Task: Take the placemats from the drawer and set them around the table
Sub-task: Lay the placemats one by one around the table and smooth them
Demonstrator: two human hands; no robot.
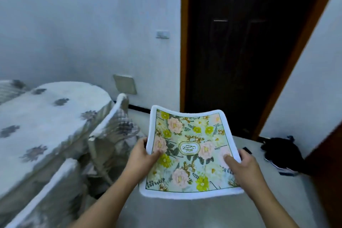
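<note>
- A floral placemat point(190, 152) with a white border is being held in the air above the floor point(203, 213), sagging a little in the middle.
- The left hand point(143, 155) is gripping its left edge, thumb lying on top.
- The right hand point(240, 164) is clamping the right edge, thumb pressing on the print.
- Both forearms are reaching forward from below.
- A surface point(46, 116) draped in a flowered cloth is standing to the left, with covered chairs point(114, 127) beside it.
- A dark door point(246, 52) is standing behind.

You hold a white-bordered fabric placemat point(190, 152) printed with pink and yellow flowers. It sags face-up in mid-air, off the table.
</note>
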